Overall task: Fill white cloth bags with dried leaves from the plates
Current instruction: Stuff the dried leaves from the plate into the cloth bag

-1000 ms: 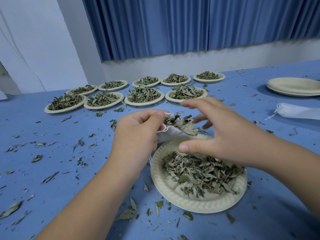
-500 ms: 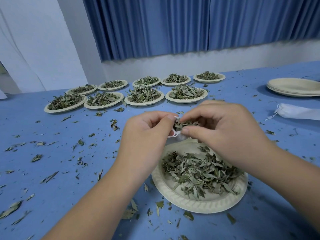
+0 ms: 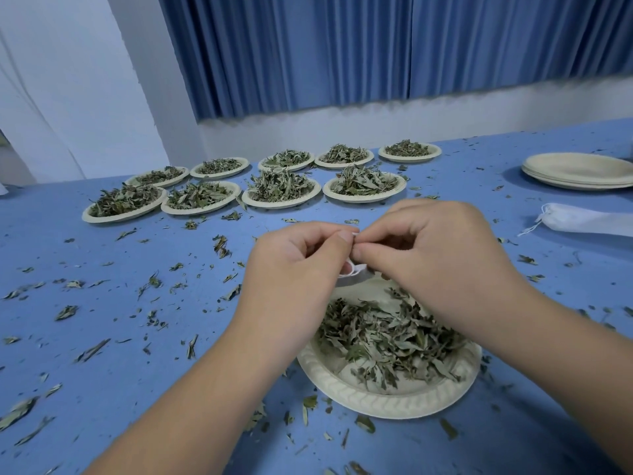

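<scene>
A long table covered in blue cloth (image 3: pixel 102 354) stands before a pale wall and pleated blue curtains (image 3: pixel 376 49), its surface strewn with loose bits of dried leaf. Near the front edge sits a round cream paper plate with an embossed rim (image 3: pixel 383 401), heaped with grey-green dried leaves (image 3: pixel 387 337). Just above the far side of that plate the two hands meet. The left hand (image 3: pixel 294 269) and the right hand (image 3: pixel 435 255) each pinch the small white cloth bag (image 3: pixel 356 270) between thumb and fingertips, knuckles almost touching; only a crumpled scrap of the bag and a loop of its cord show between them, so how full it is cannot be told. Farther back, nine more cream paper plates of dried leaves (image 3: pixel 281 186) lie in two rows. At the right edge rests a stack of bare cream plates (image 3: pixel 579 171), and in front of it, well apart from the hands, a second white drawstring bag (image 3: pixel 589 222) lies on its side.
</scene>
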The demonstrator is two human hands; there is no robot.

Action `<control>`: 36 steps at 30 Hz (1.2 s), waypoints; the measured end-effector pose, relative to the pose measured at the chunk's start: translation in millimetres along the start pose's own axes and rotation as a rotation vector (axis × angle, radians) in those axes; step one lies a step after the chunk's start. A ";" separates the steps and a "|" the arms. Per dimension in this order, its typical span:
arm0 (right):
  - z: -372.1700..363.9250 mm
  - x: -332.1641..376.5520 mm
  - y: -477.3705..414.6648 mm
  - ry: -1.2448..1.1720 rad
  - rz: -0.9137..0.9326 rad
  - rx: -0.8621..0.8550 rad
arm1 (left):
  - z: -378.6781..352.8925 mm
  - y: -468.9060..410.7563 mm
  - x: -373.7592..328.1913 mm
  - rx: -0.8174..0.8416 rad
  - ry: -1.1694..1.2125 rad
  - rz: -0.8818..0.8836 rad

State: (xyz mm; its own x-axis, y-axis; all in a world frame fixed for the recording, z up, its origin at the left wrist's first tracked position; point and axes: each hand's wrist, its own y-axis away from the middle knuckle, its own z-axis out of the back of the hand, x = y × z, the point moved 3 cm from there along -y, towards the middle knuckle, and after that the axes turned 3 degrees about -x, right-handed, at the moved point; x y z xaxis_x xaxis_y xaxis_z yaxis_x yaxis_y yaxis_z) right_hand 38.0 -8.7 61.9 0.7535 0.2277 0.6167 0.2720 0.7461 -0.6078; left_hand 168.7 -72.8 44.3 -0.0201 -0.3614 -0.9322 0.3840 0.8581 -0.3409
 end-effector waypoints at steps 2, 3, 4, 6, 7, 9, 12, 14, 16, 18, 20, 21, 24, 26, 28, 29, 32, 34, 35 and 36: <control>-4.0 0.6 0.2 0.029 0.001 -0.017 | -1.4 1.1 -1.0 0.006 -0.023 -0.020; -5.2 1.2 0.3 0.012 -0.007 -0.013 | -1.4 1.0 -1.3 -0.001 -0.027 -0.022; -5.7 1.5 0.3 -0.022 -0.022 0.007 | -0.9 0.7 -1.7 -0.012 -0.024 -0.016; -3.6 2.4 -0.7 -0.103 -0.045 0.075 | 1.4 -0.7 -1.6 -0.043 -0.001 0.007; -1.6 2.4 -1.7 -0.139 -0.056 0.103 | 2.3 -1.3 -1.4 -0.056 0.009 0.018; 2.3 2.0 -3.4 -0.211 -0.081 0.124 | 3.1 -1.1 -1.6 -0.067 0.011 0.022; 3.8 2.5 -3.1 -0.277 -0.093 0.103 | 0.7 1.4 -3.6 -0.054 0.000 -0.003; 1.8 4.8 -1.9 -0.229 -0.063 0.092 | -1.4 3.4 -5.3 -0.029 -0.003 -0.025; -0.3 3.8 -1.9 -0.158 -0.048 0.067 | -2.9 4.6 -6.7 -0.004 0.002 -0.044; -2.7 -0.8 -3.5 -0.095 -0.080 0.023 | -3.9 5.7 -7.3 0.008 -0.001 -0.055; -5.8 -6.2 -4.9 -0.065 -0.129 0.003 | -5.7 7.4 -7.4 0.021 -0.021 -0.066; -6.6 -7.6 -5.4 -0.062 -0.142 0.013 | -6.9 7.9 -7.1 0.027 -0.031 -0.071; 0.4 -5.7 -7.5 -0.044 -0.135 0.078 | -4.9 6.6 -6.8 0.005 -0.040 -0.072; 13.5 -2.3 -9.6 0.029 -0.125 0.114 | 1.7 2.8 -5.7 -0.040 -0.030 -0.072; 26.1 0.8 -7.6 0.187 -0.132 0.201 | 9.7 -1.1 -5.2 -0.075 -0.029 -0.087; 29.3 2.1 -4.3 0.296 -0.142 0.287 | 13.2 -2.9 -5.3 -0.092 -0.025 -0.098; 25.3 6.2 12.9 0.586 -0.174 0.588 | 21.1 -6.7 -5.9 -0.151 -0.005 -0.120; 18.4 10.0 23.5 0.647 -0.136 0.690 | 24.0 -7.6 -7.3 -0.180 -0.001 -0.138; 15.4 11.9 27.0 0.662 -0.108 0.706 | 24.9 -7.5 -8.4 -0.188 -0.005 -0.152; 13.1 13.7 29.2 0.683 -0.083 0.708 | 26.0 -7.3 -9.2 -0.196 -0.017 -0.166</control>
State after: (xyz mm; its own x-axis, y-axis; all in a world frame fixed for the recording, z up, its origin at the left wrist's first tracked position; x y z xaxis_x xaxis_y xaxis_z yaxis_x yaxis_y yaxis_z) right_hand 48.4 24.4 59.2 0.9925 -0.0861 0.0866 0.0862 0.9963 0.0018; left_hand 190.0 -85.2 58.6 -0.0514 -0.5079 -0.8599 0.1908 0.8402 -0.5077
